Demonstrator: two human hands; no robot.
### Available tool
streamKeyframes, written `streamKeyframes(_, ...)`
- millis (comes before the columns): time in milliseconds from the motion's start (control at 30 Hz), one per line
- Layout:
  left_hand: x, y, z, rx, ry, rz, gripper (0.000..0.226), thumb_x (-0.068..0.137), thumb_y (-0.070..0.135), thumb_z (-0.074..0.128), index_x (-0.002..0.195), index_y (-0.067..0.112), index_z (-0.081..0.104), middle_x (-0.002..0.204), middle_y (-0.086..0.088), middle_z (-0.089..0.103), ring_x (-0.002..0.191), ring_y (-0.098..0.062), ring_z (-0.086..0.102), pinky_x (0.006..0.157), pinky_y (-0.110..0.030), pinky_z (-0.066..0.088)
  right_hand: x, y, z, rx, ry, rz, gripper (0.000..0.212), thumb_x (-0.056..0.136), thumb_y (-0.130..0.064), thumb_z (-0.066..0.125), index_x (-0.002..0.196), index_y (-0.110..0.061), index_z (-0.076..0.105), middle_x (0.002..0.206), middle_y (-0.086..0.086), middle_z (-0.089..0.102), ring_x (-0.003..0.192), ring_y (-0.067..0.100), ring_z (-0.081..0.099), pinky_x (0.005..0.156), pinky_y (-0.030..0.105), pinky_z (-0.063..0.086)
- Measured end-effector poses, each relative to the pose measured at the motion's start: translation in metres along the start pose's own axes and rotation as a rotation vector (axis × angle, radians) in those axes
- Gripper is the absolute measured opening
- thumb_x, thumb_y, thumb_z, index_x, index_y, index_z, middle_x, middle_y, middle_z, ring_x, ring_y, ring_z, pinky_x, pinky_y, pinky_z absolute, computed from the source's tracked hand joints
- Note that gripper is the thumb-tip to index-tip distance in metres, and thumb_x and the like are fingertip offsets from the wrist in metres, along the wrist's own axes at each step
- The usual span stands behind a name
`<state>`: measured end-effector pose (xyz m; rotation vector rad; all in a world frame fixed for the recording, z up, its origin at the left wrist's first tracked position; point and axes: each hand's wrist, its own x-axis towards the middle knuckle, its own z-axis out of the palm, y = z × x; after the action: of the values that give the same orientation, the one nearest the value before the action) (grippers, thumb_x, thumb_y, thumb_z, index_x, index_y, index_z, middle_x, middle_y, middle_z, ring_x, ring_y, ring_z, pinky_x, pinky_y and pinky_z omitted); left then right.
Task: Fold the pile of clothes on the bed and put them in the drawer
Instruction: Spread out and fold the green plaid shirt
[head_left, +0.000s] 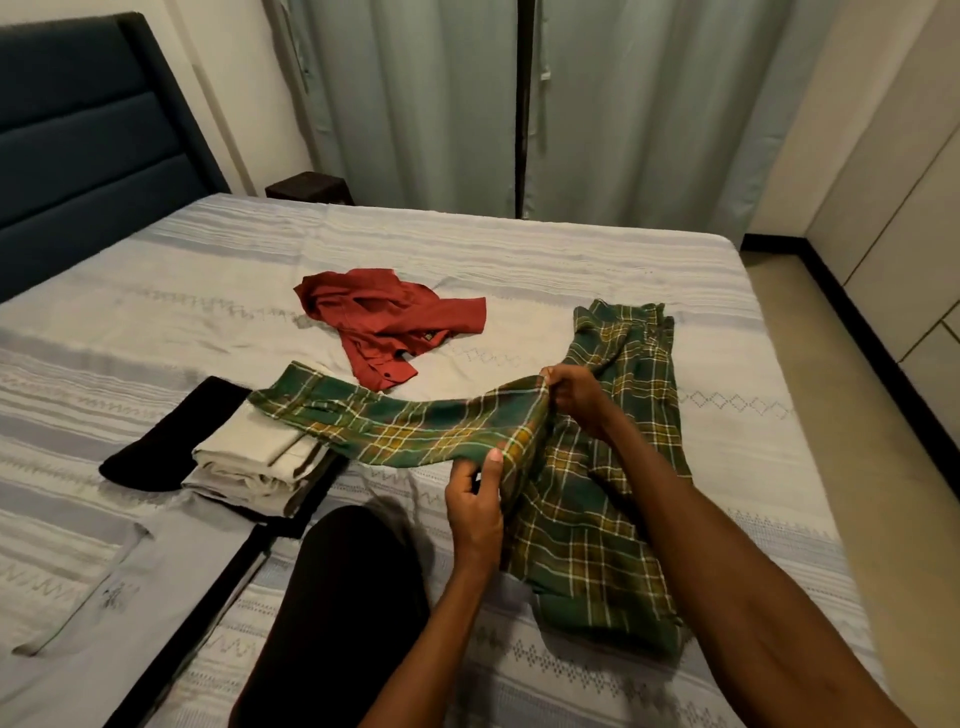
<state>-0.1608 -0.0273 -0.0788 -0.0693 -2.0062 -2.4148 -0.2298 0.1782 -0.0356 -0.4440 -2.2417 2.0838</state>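
Note:
A green and yellow plaid shirt (597, 467) lies on the bed (519, 249) in front of me. Its sleeve stretches left across the bed, its cuff resting on a folded pile. My left hand (475, 499) pinches the sleeve's near edge where it meets the shirt body. My right hand (571, 392) grips the far edge of the same fold. A crumpled red shirt (389, 322) lies further back, in the middle of the bed. To the left sits a stack of folded beige clothes (249, 462) on top of a black garment (150, 447).
My knee in black trousers (337, 597) rests on the bed's near edge. A dark blue headboard (88, 145) stands at the left. Grey-green curtains (426, 104) hang behind the bed, with a dark side table (309, 186) by them. A pale cabinet (893, 218) runs along the right wall.

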Motion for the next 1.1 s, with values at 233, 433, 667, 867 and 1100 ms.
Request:
streamKeyframes(233,-0.029,-0.032,0.015,0.233,-0.175,-0.072,0.046,0.097,0.018,0.062,0.056,0.016,0.041,0.052,0.008,0.036,0.050,-0.006,0.035,0.050,-0.024,0.031,-0.027,0.038,-0.048,-0.313,-0.016,0.122,0.018,0.091,-0.007,0.050,0.078,-0.007,0.062,0.090,0.017,0.061,0.089,0.030,0.057,0.085,0.034,0.051)
streamKeyframes(433,-0.048,-0.061,0.009,0.291,-0.370,-0.259,0.039,0.097,0.025,0.063,0.064,0.016,0.045,0.059,-0.001,0.043,0.056,-0.013,0.047,0.056,-0.031,0.044,-0.046,0.065,-0.073,-0.505,0.021,0.211,0.023,0.095,-0.005,0.055,0.079,-0.012,0.071,0.083,0.005,0.067,0.077,0.017,0.061,0.067,0.022,0.048)
streamKeyframes(667,-0.050,-0.063,0.004,0.522,-0.780,-0.318,0.039,0.091,-0.009,0.046,0.086,0.019,0.074,0.087,0.004,0.075,0.080,-0.010,0.068,0.079,-0.025,0.058,-0.061,0.096,-0.082,-0.724,0.035,0.250,0.028,0.094,-0.009,0.057,0.117,-0.018,0.072,0.120,0.004,0.067,0.104,0.018,0.063,0.089,0.033,0.055)
streamKeyframes(867,-0.038,-0.072,-0.025,1.020,-0.420,0.137,0.014,0.090,0.010,0.059,0.092,0.023,0.065,0.102,0.004,0.056,0.095,-0.014,0.050,0.081,-0.032,0.046,-0.080,0.113,-0.050,-0.729,0.402,0.216,0.045,0.094,-0.032,0.064,0.134,-0.016,0.050,0.135,0.011,0.056,0.116,0.027,0.059,0.096,0.044,0.053)
streamKeyframes(1100,-0.019,-0.094,-0.046,0.940,-0.532,-0.071,0.015,0.087,0.042,0.054,0.091,0.028,0.060,0.095,-0.002,0.064,0.083,-0.020,0.064,0.072,-0.037,0.055,-0.141,0.138,0.001,-0.702,0.398,0.398,0.064,0.102,-0.040,0.050,0.152,-0.021,0.014,0.124,0.018,0.064,0.107,0.037,0.065,0.094,0.048,0.050)
